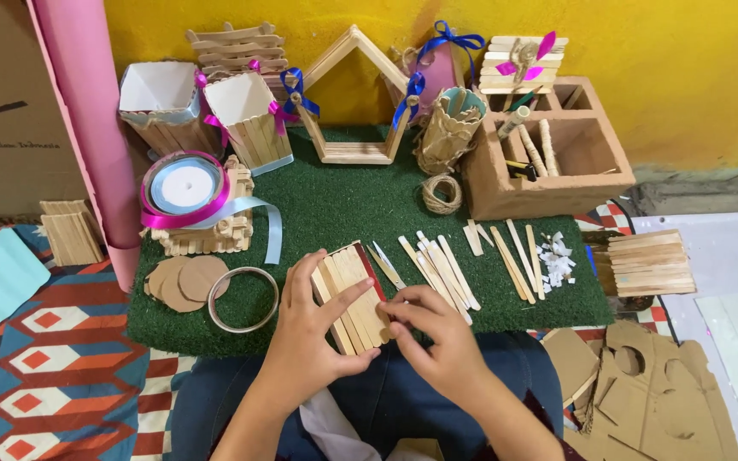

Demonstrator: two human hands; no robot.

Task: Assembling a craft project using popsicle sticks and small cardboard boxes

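My left hand (305,337) lies over a flat panel of wooden craft sticks (354,294) at the front edge of a green turf mat (343,205), its fingers pressing the sticks from above and below. At the panel's right edge my right hand (433,333) pinches it with the fingertips. The panel lies on a dark red backing. Loose wooden sticks (442,269) lie just right of the panel, and a narrow metal tool (383,265) rests between them.
A stick house frame (354,102), stick boxes (249,115), ribbon spools (184,189), a twine ball (442,194) and a cardboard organiser (548,158) stand at the back. Cardboard discs (185,282), a metal ring (243,299), a stick stack (649,263) and cut cardboard (651,393) surround the mat.
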